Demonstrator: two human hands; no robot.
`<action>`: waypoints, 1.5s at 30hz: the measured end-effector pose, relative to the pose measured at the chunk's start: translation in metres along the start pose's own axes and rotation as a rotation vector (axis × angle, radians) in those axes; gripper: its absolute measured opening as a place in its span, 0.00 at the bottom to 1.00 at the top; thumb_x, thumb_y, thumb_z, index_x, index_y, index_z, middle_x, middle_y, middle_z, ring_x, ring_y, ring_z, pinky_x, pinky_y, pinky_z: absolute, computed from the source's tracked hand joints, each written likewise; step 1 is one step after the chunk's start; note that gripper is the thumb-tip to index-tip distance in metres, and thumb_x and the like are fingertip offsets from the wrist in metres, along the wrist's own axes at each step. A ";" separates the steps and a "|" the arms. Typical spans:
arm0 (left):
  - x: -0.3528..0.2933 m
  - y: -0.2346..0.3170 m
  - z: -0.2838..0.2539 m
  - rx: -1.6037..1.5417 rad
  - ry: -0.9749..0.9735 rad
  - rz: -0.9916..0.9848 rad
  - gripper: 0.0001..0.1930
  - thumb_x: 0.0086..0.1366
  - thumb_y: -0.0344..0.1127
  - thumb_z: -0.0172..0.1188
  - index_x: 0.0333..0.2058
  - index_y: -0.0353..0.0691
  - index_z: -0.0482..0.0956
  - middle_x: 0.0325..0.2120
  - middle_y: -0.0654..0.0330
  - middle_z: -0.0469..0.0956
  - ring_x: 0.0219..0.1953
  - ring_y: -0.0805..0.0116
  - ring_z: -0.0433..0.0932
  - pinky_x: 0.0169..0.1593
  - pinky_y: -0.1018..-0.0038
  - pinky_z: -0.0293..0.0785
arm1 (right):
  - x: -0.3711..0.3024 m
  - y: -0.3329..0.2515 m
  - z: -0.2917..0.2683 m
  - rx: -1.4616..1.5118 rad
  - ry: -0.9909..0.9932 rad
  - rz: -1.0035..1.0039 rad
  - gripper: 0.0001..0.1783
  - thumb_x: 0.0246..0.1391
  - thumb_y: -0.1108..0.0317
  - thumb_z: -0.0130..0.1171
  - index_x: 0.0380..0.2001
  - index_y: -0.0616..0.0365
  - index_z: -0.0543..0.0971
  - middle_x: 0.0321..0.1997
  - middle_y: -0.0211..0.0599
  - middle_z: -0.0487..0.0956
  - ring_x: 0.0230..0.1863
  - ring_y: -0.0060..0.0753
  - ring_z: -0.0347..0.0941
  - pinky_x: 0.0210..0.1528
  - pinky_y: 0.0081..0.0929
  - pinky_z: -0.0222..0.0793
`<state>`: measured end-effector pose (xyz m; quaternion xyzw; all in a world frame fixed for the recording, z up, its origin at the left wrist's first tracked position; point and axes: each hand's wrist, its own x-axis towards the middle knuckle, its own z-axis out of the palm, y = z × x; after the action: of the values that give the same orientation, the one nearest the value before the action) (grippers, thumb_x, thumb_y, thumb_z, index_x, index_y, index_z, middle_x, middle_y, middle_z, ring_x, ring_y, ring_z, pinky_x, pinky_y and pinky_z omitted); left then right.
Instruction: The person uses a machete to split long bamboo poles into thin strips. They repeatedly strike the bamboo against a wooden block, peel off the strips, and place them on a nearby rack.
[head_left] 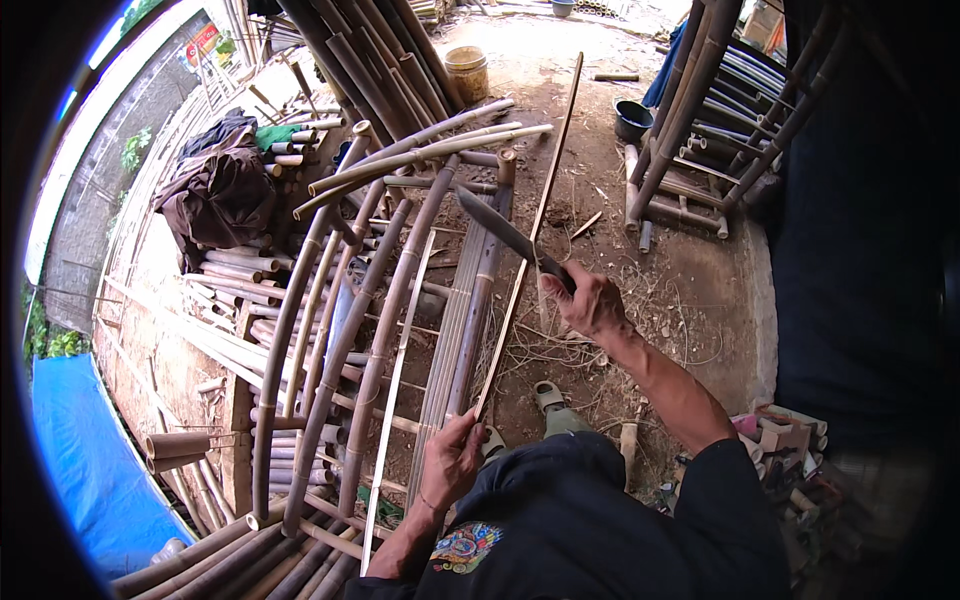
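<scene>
In my right hand (pixel 592 303) is the handle of a machete (pixel 497 224), its dark blade pointing up and left across a long bamboo strip (pixel 545 190). My left hand (pixel 452 458) is closed round the near end of that strip, which slants away to the far middle. Blade and strip cross just ahead of my right hand; whether the edge touches the strip, I cannot tell. Left of the strip stands a bamboo bench frame (pixel 378 330) with thin slats (pixel 447 340) laid along it. A pale strip (pixel 401 370) leans along the frame's rails.
Stacked bamboo poles (pixel 250 275) and a brown cloth (pixel 222 190) lie at left, near a blue tarp (pixel 90 450). A yellowish bucket (pixel 467 72) and a dark bucket (pixel 633 120) stand farther off. A bamboo rack (pixel 690 130) is at far right; offcuts (pixel 790 440) are heaped nearer.
</scene>
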<state>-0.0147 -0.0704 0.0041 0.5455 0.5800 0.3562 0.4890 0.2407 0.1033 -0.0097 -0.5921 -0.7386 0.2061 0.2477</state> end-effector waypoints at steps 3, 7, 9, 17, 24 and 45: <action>-0.002 -0.012 0.000 -0.033 0.063 -0.072 0.14 0.67 0.29 0.55 0.50 0.34 0.77 0.27 0.58 0.79 0.30 0.73 0.76 0.36 0.76 0.72 | -0.009 -0.001 0.002 -0.146 0.111 -0.235 0.37 0.59 0.29 0.37 0.31 0.55 0.76 0.14 0.36 0.74 0.16 0.36 0.76 0.16 0.38 0.73; -0.017 -0.010 -0.002 0.052 -0.032 0.059 0.13 0.66 0.27 0.55 0.49 0.35 0.77 0.22 0.58 0.73 0.26 0.72 0.73 0.32 0.75 0.69 | 0.040 0.057 -0.033 -0.110 0.116 0.127 0.39 0.57 0.26 0.36 0.30 0.53 0.76 0.13 0.37 0.73 0.16 0.37 0.75 0.17 0.38 0.72; -0.040 -0.009 -0.011 0.071 -0.091 -0.027 0.12 0.66 0.26 0.54 0.47 0.35 0.77 0.23 0.55 0.72 0.26 0.69 0.74 0.31 0.74 0.69 | 0.058 0.072 -0.066 -0.205 0.224 0.190 0.39 0.57 0.27 0.38 0.30 0.54 0.76 0.15 0.40 0.75 0.19 0.41 0.77 0.21 0.41 0.72; -0.106 -0.073 -0.057 0.289 0.004 0.038 0.11 0.67 0.34 0.52 0.36 0.35 0.81 0.15 0.58 0.70 0.20 0.68 0.73 0.26 0.71 0.67 | 0.099 0.130 -0.139 -0.277 0.337 0.162 0.40 0.55 0.25 0.41 0.30 0.54 0.79 0.22 0.48 0.78 0.30 0.54 0.78 0.32 0.43 0.69; -0.124 -0.111 -0.077 0.416 -0.001 0.114 0.09 0.67 0.31 0.49 0.34 0.37 0.80 0.19 0.53 0.72 0.21 0.56 0.74 0.27 0.65 0.68 | 0.106 0.154 -0.138 -0.250 0.327 0.099 0.37 0.56 0.28 0.44 0.28 0.54 0.80 0.23 0.46 0.79 0.28 0.44 0.79 0.30 0.41 0.70; 0.098 0.071 0.044 -0.496 -0.146 -0.118 0.19 0.72 0.37 0.51 0.56 0.32 0.72 0.19 0.73 0.67 0.18 0.86 0.62 0.20 0.86 0.55 | -0.030 -0.001 -0.026 0.013 0.178 -0.069 0.32 0.59 0.34 0.47 0.23 0.54 0.71 0.13 0.35 0.72 0.15 0.34 0.74 0.16 0.36 0.69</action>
<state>0.0553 0.0316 0.0421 0.3984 0.4691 0.4179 0.6683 0.2609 0.0741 0.0076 -0.5806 -0.7323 0.1489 0.3233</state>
